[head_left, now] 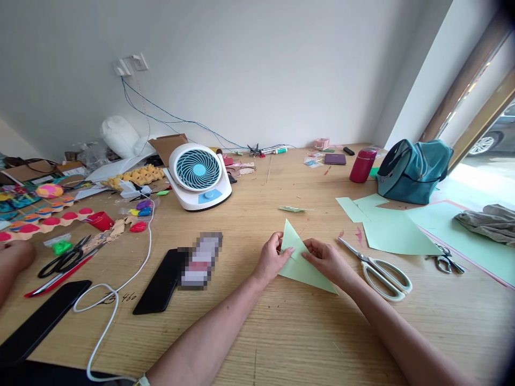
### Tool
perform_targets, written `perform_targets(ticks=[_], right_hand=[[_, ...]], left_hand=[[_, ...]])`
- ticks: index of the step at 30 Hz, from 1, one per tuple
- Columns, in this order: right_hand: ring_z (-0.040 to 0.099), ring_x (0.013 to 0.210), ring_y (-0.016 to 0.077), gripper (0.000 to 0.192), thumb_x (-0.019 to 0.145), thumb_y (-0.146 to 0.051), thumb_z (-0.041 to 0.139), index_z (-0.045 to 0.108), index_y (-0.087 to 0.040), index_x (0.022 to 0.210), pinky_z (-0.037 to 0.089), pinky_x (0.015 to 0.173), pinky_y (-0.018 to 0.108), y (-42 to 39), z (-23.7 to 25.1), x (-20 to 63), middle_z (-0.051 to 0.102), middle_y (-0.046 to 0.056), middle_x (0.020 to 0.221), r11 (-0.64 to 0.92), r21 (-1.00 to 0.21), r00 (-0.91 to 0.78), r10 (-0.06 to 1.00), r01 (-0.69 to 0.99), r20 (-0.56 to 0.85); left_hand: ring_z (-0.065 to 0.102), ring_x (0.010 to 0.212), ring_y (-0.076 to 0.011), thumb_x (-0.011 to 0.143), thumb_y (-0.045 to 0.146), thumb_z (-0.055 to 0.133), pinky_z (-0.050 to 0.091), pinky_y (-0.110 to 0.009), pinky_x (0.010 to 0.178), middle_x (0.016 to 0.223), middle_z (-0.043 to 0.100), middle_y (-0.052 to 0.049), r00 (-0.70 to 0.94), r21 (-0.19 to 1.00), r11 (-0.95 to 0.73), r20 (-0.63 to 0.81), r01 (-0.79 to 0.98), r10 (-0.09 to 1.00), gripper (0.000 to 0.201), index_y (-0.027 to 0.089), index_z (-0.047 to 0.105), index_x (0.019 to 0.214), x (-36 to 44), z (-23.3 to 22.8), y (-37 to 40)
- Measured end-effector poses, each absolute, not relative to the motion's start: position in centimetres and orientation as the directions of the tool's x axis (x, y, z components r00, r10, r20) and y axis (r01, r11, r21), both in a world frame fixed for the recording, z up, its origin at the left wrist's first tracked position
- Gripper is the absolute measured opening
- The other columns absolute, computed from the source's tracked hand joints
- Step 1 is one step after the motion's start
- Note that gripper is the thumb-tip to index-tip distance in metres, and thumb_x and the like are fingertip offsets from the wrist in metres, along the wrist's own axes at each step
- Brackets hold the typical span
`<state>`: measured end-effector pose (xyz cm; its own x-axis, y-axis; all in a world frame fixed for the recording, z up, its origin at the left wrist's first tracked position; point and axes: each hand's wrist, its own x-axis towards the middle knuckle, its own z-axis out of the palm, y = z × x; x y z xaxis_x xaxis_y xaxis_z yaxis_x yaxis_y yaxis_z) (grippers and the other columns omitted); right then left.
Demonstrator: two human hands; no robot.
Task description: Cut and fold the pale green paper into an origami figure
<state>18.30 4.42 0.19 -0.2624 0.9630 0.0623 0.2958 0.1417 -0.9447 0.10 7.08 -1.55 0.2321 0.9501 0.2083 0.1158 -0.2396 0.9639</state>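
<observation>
Between my two hands is a light green sheet of paper (308,274), folded into a triangle with its point facing away from me. My left hand (271,258) grips its left edge, thumb on top and fingers behind. On the right side, my right hand (322,257) pinches the paper near the middle, fingers curled. The paper's lower right corner sticks out under my right wrist. Just beyond lies a small flat folded green paper piece (295,209). White-handled scissors (380,271) rest to the right of my right hand, blades pointing away.
Larger green sheets (398,230), small scissors (446,261), a teal bag (416,171) and a red flask (363,165) are on the right. A white fan (199,177), black phone (159,281) and white cable (116,300) are left. Another person's hand (16,260) shows at far left.
</observation>
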Motion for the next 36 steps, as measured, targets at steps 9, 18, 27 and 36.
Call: perform_targets(ticks=[9,18,27,36], right_hand=[[0.048,0.061,0.0134,0.041,0.082,-0.060,0.059,0.061,-0.019,0.076,0.034,0.052,0.024,4.2,0.5,18.1,0.057,-0.001,0.068,0.061,-0.963,-0.175,0.984,0.263,0.014],[0.044,0.051,0.0121,0.049,0.077,-0.069,0.059,0.059,-0.020,0.074,0.031,0.045,0.024,4.0,0.8,18.3,0.054,-0.002,0.059,-0.053,-0.984,-0.102,0.992,0.168,-0.071],[0.043,0.047,0.0119,0.048,0.078,-0.067,0.060,0.056,-0.021,0.067,0.032,0.046,0.025,3.9,0.6,18.3,0.052,-0.003,0.055,-0.089,-0.994,-0.109,0.989,0.061,-0.096],[0.041,0.049,0.0107,0.047,0.071,-0.064,0.070,0.055,-0.020,0.064,0.028,0.045,0.024,3.8,0.9,18.3,0.050,-0.003,0.055,-0.100,-0.995,-0.121,0.988,-0.006,-0.098]], left_hand=[[0.065,0.082,-0.0169,0.078,0.030,0.071,0.051,-0.027,0.072,0.096,0.070,-0.007,0.347,0.985,-0.173,0.172,-0.029,0.922,0.043,0.016,0.052,0.114,0.3,-1.5,6.7],[0.039,0.058,-0.0093,0.083,0.052,0.060,0.033,-0.022,0.055,0.061,0.045,0.004,0.336,0.958,-0.238,0.174,0.160,0.926,0.041,0.016,0.050,0.065,0.0,-1.3,6.8],[0.029,0.057,-0.0091,0.083,0.051,0.059,0.025,-0.023,0.054,0.059,0.031,0.005,0.411,0.935,-0.283,0.177,0.213,0.894,0.046,0.019,0.036,0.058,0.0,-0.8,6.7],[0.034,0.056,-0.0100,0.086,0.046,0.056,0.027,-0.023,0.052,0.058,0.036,0.005,0.575,0.890,-0.346,0.124,0.296,0.809,0.041,0.019,0.041,0.059,-0.6,-0.1,6.4]])
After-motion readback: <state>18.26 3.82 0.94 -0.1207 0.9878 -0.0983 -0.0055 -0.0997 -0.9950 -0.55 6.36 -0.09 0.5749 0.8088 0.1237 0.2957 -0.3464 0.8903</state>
